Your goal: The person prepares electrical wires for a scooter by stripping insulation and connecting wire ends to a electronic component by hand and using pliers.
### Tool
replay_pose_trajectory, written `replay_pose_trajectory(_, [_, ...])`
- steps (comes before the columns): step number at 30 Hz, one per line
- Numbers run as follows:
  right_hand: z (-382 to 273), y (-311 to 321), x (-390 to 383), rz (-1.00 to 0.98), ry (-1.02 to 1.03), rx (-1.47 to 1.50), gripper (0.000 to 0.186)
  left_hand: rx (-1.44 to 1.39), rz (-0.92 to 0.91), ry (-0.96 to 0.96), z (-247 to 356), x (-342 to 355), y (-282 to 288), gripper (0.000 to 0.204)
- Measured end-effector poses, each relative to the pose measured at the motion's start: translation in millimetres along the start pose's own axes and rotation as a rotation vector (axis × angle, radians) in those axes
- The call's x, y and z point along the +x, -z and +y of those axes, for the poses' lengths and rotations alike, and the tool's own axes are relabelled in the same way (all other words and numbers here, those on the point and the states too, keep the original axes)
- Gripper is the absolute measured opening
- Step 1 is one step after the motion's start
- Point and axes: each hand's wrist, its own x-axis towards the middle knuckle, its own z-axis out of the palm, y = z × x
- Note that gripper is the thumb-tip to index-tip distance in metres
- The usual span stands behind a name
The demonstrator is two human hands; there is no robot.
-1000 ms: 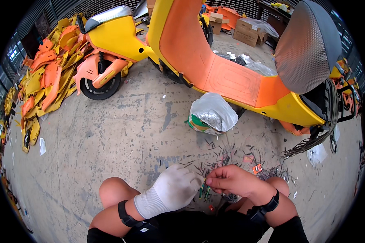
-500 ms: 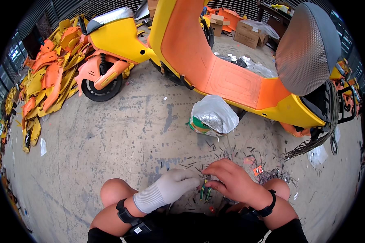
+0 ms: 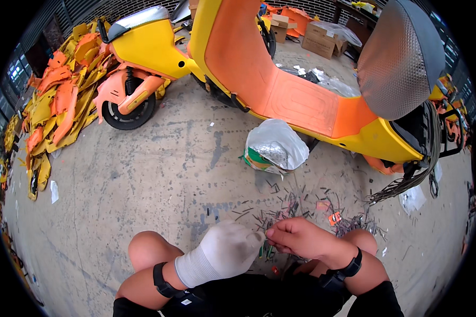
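Note:
My left hand [image 3: 225,251], in a white knitted glove, is closed with its fingertips turned toward the right. Against them, my bare right hand [image 3: 301,239] pinches thumb and forefinger together. Whatever lies between the fingertips is too small to make out. Just below the fingertips shows a green-handled tool [image 3: 268,250], partly covered; whether a hand holds it or it lies on the floor, I cannot tell. Many short dark wire or sleeve pieces [image 3: 291,205] are strewn on the floor beyond my right hand. A tangle of thin grey strands [image 3: 354,224] lies by my right knee.
A yellow and orange scooter [image 3: 301,108] stands ahead, with a cable bundle [image 3: 412,185] hanging at its right end. Before it sits a plastic-lined green bucket or bag [image 3: 276,150]. Yellow and orange panels [image 3: 63,100] are heaped at the left. Cardboard boxes [image 3: 318,41] stand behind.
My hands have turned inward and the right fingers have drawn into a pinch beside the glove. The green-handled tool is more covered now. The view has shifted slightly.

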Motion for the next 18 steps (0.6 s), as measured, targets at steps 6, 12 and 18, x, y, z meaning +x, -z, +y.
replay_pose_trajectory(6, [-1.1, -1.0, 2.2, 0.133, 0.047, -0.087, 0.031, -0.099, 0.045, 0.12, -2.0, 1.1, -4.6, 0.014])
replay_pose_trajectory(12, [-16.3, -10.0, -3.5, 0.436, 0.799, -0.739, 0.028, -1.253, -0.179, 0.826, -12.4, 3.6, 11.0, 0.022])
replay_pose_trajectory(18, [-17.3, -4.5, -1.4, 0.413, 0.977, -0.985, 0.021, -1.473, -0.255, 0.876, -12.0, -1.8, 3.2, 0.022])
